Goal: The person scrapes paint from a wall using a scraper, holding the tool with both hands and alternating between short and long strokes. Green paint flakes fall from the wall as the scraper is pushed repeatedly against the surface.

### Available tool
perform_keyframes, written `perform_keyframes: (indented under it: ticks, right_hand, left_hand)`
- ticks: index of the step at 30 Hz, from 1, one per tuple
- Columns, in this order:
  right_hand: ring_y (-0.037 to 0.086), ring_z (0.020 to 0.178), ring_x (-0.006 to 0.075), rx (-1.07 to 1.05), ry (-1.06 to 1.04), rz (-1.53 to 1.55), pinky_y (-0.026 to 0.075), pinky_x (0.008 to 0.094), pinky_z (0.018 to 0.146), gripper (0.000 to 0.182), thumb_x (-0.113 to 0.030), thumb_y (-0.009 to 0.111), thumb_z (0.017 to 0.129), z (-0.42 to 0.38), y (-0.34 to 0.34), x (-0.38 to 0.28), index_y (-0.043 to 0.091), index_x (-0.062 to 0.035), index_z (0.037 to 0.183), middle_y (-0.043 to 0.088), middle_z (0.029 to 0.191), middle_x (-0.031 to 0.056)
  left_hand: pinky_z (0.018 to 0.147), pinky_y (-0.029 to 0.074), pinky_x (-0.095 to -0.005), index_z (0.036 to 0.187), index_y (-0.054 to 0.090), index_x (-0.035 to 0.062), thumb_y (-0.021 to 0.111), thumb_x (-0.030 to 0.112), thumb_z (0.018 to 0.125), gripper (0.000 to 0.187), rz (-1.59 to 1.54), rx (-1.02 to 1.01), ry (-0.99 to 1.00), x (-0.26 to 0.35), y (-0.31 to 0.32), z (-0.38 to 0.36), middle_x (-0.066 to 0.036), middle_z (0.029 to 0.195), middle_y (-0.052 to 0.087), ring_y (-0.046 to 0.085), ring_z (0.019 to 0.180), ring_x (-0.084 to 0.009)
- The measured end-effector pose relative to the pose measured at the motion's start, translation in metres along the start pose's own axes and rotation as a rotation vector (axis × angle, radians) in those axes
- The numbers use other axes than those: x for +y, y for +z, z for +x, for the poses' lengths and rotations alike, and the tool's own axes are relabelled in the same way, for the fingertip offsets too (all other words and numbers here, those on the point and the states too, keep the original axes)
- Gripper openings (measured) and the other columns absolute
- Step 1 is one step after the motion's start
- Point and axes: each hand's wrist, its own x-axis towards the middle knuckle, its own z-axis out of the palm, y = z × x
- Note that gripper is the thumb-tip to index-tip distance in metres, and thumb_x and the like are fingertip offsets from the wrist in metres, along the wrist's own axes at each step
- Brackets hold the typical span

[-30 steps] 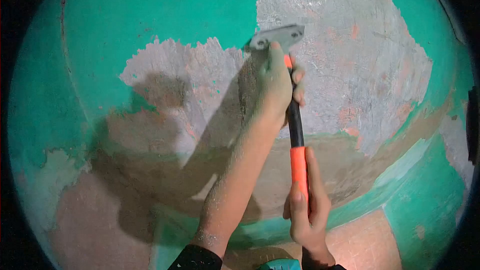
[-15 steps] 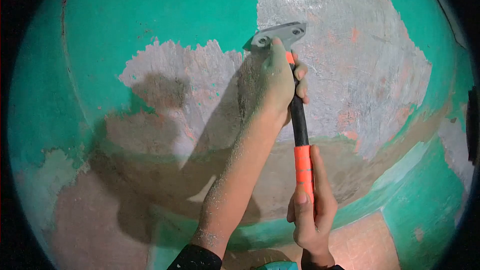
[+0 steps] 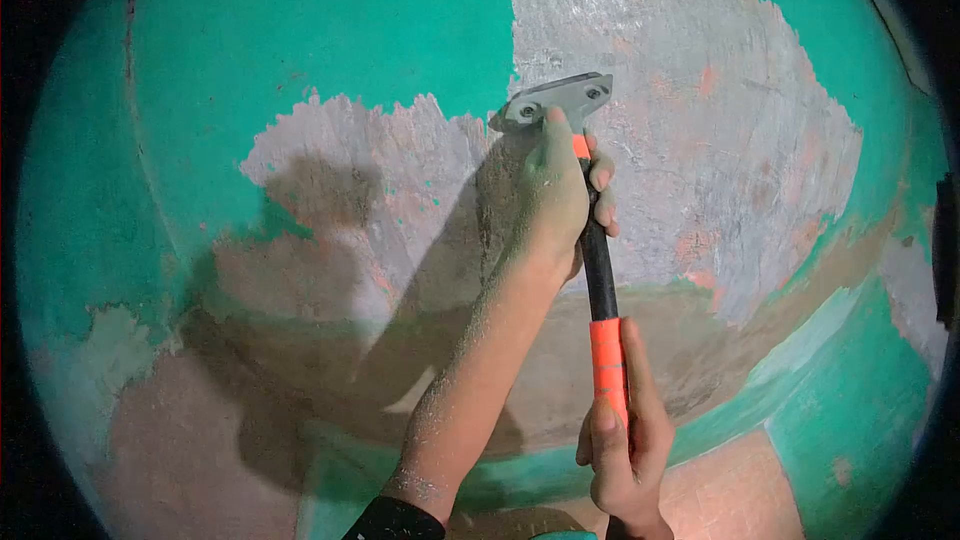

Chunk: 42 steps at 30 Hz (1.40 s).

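Observation:
A long-handled paint scraper (image 3: 560, 98) has its wide grey head, fixed with two screws, against the wall (image 3: 690, 170). The head lies on bare grey plaster close to the edge of the green paint. My left hand (image 3: 558, 190) wraps the upper handle just below the head, its thumb reaching up onto the metal. Lower down, my right hand (image 3: 632, 450) is closed around the orange grip (image 3: 607, 355), forefinger stretched along its side. Pale dust covers my left forearm (image 3: 480, 380).
Green paint (image 3: 330, 20) borders the scraped patch on the left and top. Below runs a brown band (image 3: 600, 380), then a green strip and a pinkish tiled surface (image 3: 730, 485). Shadows of my head and arms fall on the wall at left.
The scraper and both hands have moved slightly down in the view, with the head lower along the bare plaster. Both hands keep their hold.

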Motion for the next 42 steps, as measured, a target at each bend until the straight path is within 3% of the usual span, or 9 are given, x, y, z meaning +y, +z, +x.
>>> perform_keyframes:
  ticks: [4, 10, 18, 28, 31, 42]
  right_hand:
    - [0.04, 0.044, 0.0042, 0.097, -0.038, -0.063, 0.034, 0.0193, 0.042, 0.063, -0.026, 0.048, 0.094, 0.011, 0.007, -0.008, 0.026, 0.0089, 0.142, 0.045, 0.056, -0.0025]
    - [0.04, 0.043, 0.0043, 0.142, 0.085, -0.08, 0.034, 0.0194, 0.042, 0.067, -0.028, 0.052, 0.091, 0.003, 0.005, -0.019, 0.028, 0.0087, 0.142, 0.046, 0.055, -0.0021]
    - [0.039, 0.042, 0.0046, 0.12, 0.065, -0.073, 0.033, 0.0197, 0.041, 0.071, -0.031, 0.053, 0.09, 0.004, 0.006, -0.024, 0.027, 0.0086, 0.142, 0.045, 0.053, -0.0025]
    - [0.039, 0.043, 0.0038, 0.035, 0.012, -0.032, 0.034, 0.0192, 0.042, 0.068, -0.027, 0.051, 0.092, 0.005, 0.004, -0.018, 0.024, 0.0085, 0.143, 0.044, 0.055, -0.0032]
    - [0.04, 0.045, 0.0035, -0.018, -0.105, -0.087, 0.035, 0.0189, 0.043, 0.065, -0.023, 0.048, 0.093, 0.013, 0.001, -0.009, 0.022, 0.0084, 0.144, 0.046, 0.06, -0.0025]
    - [0.042, 0.049, 0.0042, -0.05, -0.142, -0.052, 0.036, 0.0197, 0.046, 0.061, -0.016, 0.042, 0.095, 0.017, 0.018, 0.007, 0.016, 0.0083, 0.145, 0.05, 0.067, 0.0]
  left_hand:
    - [0.041, 0.039, -0.0289, 0.092, 0.045, 0.0102, 0.033, 0.047, 0.098, 0.039, -0.021, -0.013, 0.064, 0.007, 0.006, 0.011, 0.002, 0.06, 0.043, 0.039, 0.041, -0.01]
    - [0.043, 0.037, -0.0278, 0.09, 0.044, 0.0112, 0.033, 0.046, 0.098, 0.038, -0.047, 0.009, 0.04, 0.005, 0.006, 0.001, 0.003, 0.06, 0.041, 0.037, 0.043, -0.0094]
    - [0.043, 0.037, -0.0275, 0.089, 0.045, 0.0115, 0.034, 0.045, 0.098, 0.037, -0.027, 0.001, 0.047, 0.006, 0.005, 0.0, 0.002, 0.06, 0.042, 0.038, 0.043, -0.0094]
    - [0.041, 0.035, -0.0269, 0.09, 0.046, 0.012, 0.033, 0.048, 0.098, 0.039, -0.009, 0.018, 0.042, 0.007, 0.001, 0.002, 0.004, 0.059, 0.04, 0.036, 0.041, -0.0086]
    - [0.04, 0.04, -0.0315, 0.089, 0.044, 0.0103, 0.027, 0.05, 0.099, 0.044, 0.024, 0.024, 0.061, 0.018, 0.004, 0.012, 0.001, 0.058, 0.041, 0.039, 0.04, -0.0132]
    - [0.036, 0.038, -0.0314, 0.085, 0.044, 0.0084, 0.029, 0.046, 0.099, 0.043, 0.098, 0.009, 0.109, 0.024, -0.005, 0.014, -0.001, 0.054, 0.042, 0.039, 0.036, -0.0135]
